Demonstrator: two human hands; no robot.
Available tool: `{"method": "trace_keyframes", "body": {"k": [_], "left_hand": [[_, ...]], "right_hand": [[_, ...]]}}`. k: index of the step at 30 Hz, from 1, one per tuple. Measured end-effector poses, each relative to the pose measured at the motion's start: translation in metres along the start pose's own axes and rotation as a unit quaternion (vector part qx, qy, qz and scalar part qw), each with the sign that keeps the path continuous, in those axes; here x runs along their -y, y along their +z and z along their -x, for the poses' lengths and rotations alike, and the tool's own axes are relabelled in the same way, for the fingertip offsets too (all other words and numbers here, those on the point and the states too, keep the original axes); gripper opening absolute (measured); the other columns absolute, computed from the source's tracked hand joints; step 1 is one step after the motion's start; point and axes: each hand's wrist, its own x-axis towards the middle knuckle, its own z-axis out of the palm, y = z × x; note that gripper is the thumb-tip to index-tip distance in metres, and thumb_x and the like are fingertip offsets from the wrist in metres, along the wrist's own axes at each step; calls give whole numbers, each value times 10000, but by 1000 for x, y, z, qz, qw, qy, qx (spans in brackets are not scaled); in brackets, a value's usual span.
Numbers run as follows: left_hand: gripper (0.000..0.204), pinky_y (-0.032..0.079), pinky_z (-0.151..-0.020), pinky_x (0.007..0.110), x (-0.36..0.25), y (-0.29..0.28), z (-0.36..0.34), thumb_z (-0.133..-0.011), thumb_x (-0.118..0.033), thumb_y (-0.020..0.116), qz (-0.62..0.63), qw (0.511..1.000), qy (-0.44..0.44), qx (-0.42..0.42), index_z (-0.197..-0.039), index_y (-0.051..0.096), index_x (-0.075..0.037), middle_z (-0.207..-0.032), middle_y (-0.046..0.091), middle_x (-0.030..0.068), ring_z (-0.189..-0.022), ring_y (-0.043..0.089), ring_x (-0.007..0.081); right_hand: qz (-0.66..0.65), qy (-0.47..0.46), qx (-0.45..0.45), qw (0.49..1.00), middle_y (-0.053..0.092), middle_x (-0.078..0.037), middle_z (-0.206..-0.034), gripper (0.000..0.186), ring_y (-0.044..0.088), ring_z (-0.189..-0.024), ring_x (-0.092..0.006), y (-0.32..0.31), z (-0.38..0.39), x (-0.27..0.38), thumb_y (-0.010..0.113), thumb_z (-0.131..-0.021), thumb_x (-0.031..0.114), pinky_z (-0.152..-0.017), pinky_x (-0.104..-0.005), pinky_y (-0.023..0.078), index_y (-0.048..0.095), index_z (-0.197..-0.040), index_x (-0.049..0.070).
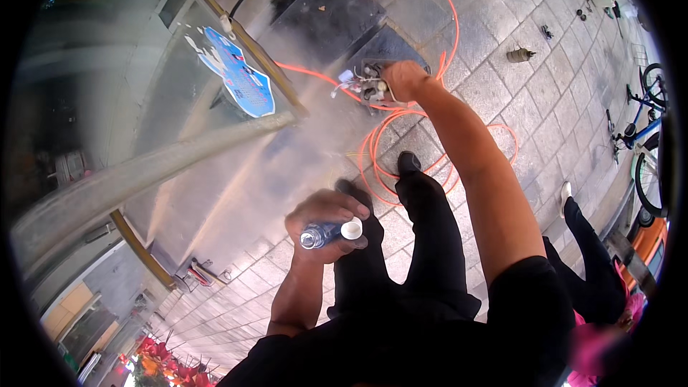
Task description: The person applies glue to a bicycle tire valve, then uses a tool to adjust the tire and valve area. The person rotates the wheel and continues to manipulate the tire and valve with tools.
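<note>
Close to my body, my left hand (321,216) is wrapped round a small clear bluish bottle (324,233), whose shiny neck end points left. A round white cap (352,229) shows at the fingers of that hand, off the bottle's neck. My right arm stretches far forward. My right hand (405,80) is closed at a cluster of small metal parts with white wires (373,86), over a dark slab by the glass. A whitish piece (346,76) sticks out on the cluster's left; the fingertips are partly hidden.
An orange hose (373,136) lies coiled ahead of my feet and runs across the paving. At left stands a glass panel with a metal frame (287,89) and a blue sticker (240,75). A person's leg (584,251) and a bicycle (645,132) are at right.
</note>
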Motion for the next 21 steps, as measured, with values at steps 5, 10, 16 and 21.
{"method": "trace_keyframes", "body": {"k": [5,10,16,21], "left_hand": [[432,591,-697,323,-19,7,-17,-732,-199,990,8,999,40,23,-1055,756,-34,-968,757,195,-866,765,257],[466,611,-653,280,-11,13,-11,-737,-177,984,0,996,61,61,-1087,699,-60,-981,733,175,-795,744,203],[456,606,-655,311,-7,10,-16,-749,-158,970,3,999,40,20,-1095,696,-41,-1023,723,208,-799,736,227],[464,600,-577,279,-35,14,-30,-785,-183,949,33,997,72,21,-1137,672,-63,-1018,702,214,-699,704,183]], "right_hand": [[151,-128,-26,980,761,-129,-1021,213,757,-906,-307,-17,-33,5,619,-878,196,-762,-450,583,735,-983,51],[187,-222,-124,949,730,-114,-1087,320,728,-1000,-282,-12,-29,21,642,-901,212,-846,-402,562,651,-1189,71],[339,21,9,940,690,-112,-1231,317,690,-1120,-289,-43,-35,39,663,-942,232,-867,-436,539,735,-1218,95],[329,208,32,921,672,-130,-1276,287,699,-1133,-304,-102,28,-1,647,-980,232,-862,-458,580,760,-1193,76]]}}
